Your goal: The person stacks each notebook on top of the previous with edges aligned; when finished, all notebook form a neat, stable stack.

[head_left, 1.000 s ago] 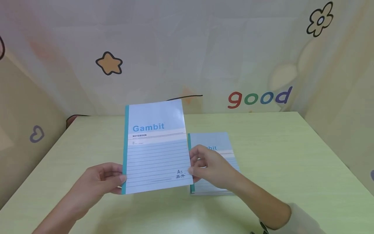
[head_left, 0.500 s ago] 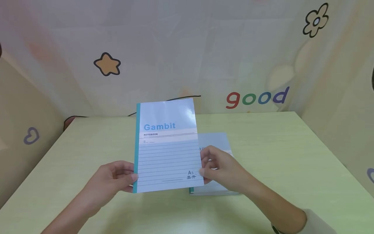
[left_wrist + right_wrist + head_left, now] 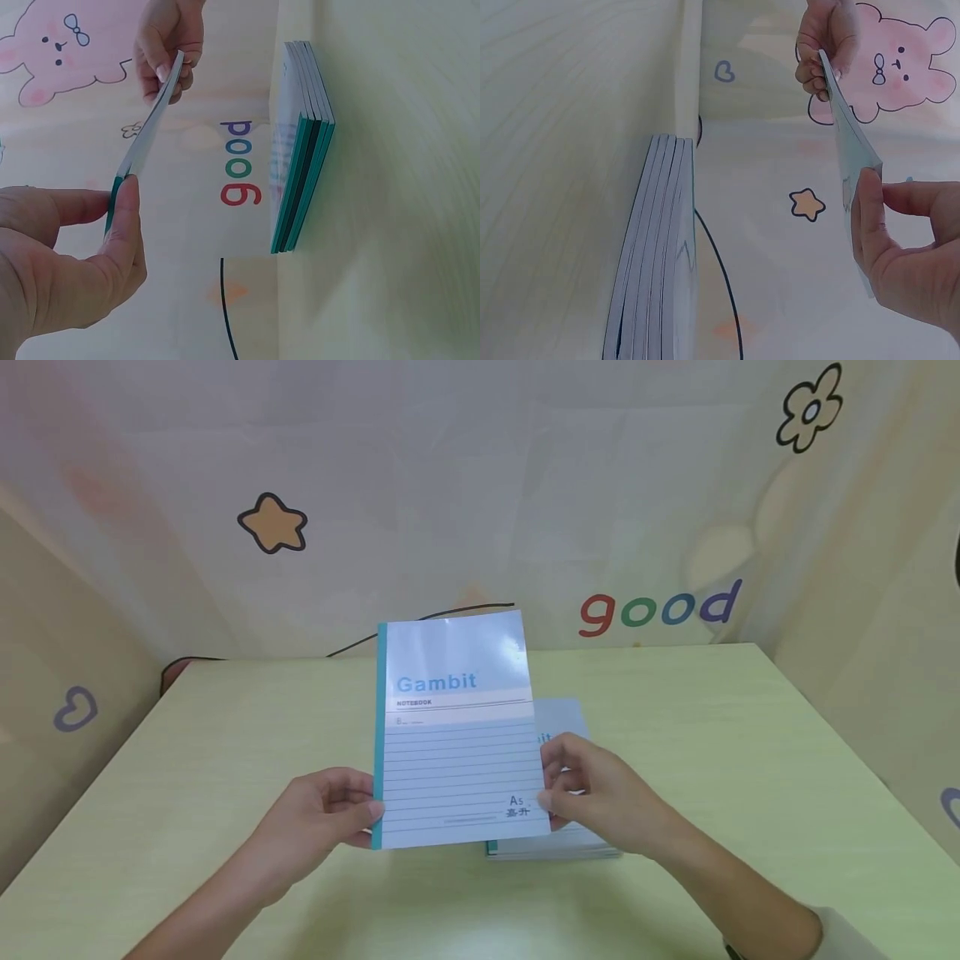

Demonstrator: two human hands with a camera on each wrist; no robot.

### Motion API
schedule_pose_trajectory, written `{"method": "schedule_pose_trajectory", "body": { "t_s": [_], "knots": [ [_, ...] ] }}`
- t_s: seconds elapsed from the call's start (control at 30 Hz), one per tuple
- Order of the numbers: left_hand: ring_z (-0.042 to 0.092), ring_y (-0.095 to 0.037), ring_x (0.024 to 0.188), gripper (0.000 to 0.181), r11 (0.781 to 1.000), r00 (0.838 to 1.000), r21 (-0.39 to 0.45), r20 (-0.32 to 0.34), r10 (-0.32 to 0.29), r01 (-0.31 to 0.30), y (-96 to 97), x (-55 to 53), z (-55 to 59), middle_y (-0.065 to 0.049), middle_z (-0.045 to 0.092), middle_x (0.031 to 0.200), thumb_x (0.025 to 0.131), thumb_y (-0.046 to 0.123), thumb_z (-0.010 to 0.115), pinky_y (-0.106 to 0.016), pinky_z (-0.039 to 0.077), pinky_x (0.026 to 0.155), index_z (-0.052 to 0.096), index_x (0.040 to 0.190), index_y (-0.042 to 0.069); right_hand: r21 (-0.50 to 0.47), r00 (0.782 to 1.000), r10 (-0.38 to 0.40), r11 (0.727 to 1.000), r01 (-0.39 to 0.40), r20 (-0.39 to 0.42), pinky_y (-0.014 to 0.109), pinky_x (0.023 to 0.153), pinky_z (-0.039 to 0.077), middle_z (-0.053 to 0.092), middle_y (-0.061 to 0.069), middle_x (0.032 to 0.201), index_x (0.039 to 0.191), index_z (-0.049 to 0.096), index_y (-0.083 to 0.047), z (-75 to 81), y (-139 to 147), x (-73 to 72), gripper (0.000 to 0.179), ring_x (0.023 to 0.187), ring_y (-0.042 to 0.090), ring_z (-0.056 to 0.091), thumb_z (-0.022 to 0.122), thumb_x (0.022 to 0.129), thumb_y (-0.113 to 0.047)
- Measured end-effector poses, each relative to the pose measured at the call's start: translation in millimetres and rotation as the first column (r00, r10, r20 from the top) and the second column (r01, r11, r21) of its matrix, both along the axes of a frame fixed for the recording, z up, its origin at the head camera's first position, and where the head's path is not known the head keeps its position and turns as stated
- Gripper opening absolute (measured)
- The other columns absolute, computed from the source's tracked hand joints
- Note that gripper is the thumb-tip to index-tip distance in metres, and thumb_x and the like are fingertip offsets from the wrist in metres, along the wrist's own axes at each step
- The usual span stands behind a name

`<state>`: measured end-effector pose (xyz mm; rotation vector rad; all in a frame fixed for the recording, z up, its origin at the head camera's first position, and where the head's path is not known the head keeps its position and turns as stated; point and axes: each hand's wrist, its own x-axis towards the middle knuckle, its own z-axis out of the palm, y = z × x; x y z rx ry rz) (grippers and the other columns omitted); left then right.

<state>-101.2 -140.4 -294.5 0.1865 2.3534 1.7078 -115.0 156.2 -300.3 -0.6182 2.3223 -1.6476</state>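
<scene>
A pale blue notebook [image 3: 457, 752] with a teal spine and "Gambit" on its cover is held up above the table, tilted toward the head camera. My left hand [image 3: 322, 814] pinches its spine edge near the lower corner, thumb on the cover. On the opposite edge, low down, my right hand [image 3: 600, 793] pinches it between thumb and fingers. Behind the right hand lies a stack of similar notebooks [image 3: 558, 846], partly hidden by the held one. In the left wrist view the stack's teal spines [image 3: 300, 187] show; the right wrist view shows its page edges [image 3: 649, 247].
The light wooden table [image 3: 750, 793] spreads around the stack. A printed cloth backdrop [image 3: 420, 485] stands behind and at both sides, with a star, a flower and the word "good" on it.
Both hands have carried the held notebook to the right, so it covers more of the stack. The grip looks the same, and the stack has stayed in place.
</scene>
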Motion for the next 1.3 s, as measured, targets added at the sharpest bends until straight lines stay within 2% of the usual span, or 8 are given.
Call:
{"method": "schedule_pose_trajectory", "body": {
  "t_s": [0.3,0.77,1.07,1.3],
  "knots": [
    [0.062,-0.024,0.078,0.023,0.998,0.999,0.03,0.008,-0.047,0.046,14.3,-3.9,-3.8,-0.014,0.06,0.09,0.088,0.0,0.057,-0.036,0.054,0.068,0.054,0.106,-0.013,0.036,1.0,-0.02,0.999,0.02,-0.008,0.033,0.064,0.054,0.051,0.015,0.089,0.108,0.045,0.007,-0.2,15,1.5,0.024,0.074,0.025,0.057,0.056,0.086,0.005],
    [0.062,-0.022,0.075,0.018,1.0,1.0,0.012,0.026,0.006,-0.007,43.0,-8.6,-11.0,-0.013,0.061,0.086,0.085,-0.004,0.058,-0.035,0.054,0.066,0.057,0.102,-0.011,0.065,0.999,-0.047,0.997,0.047,-0.004,0.032,0.064,0.054,0.051,0.015,0.09,0.108,0.045,0.008,-3.7,38,2.5,0.025,0.074,0.024,0.057,0.056,0.086,0.004],
    [0.062,-0.022,0.074,0.017,0.998,1.0,0.056,0.024,0.0,-0.001,55.8,-8.5,-20.1,-0.013,0.06,0.085,0.085,-0.004,0.058,-0.035,0.054,0.065,0.056,0.101,-0.012,0.088,0.998,-0.067,0.994,0.066,0.011,0.031,0.064,0.053,0.05,0.014,0.09,0.108,0.044,0.008,-8.2,47,0.8,0.024,0.077,0.025,0.055,0.055,0.087,0.004],
    [0.062,-0.021,0.075,0.019,0.997,0.999,0.075,0.041,-0.013,0.01,63.8,-12.4,-28.1,-0.014,0.059,0.086,0.086,-0.003,0.057,-0.034,0.054,0.066,0.055,0.102,-0.012,0.11,0.997,-0.08,0.991,0.079,0.011,0.031,0.063,0.053,0.05,0.015,0.09,0.107,0.045,0.008,-12.5,53,-0.4,0.023,0.079,0.026,0.056,0.054,0.087,0.005]
  ]
}}
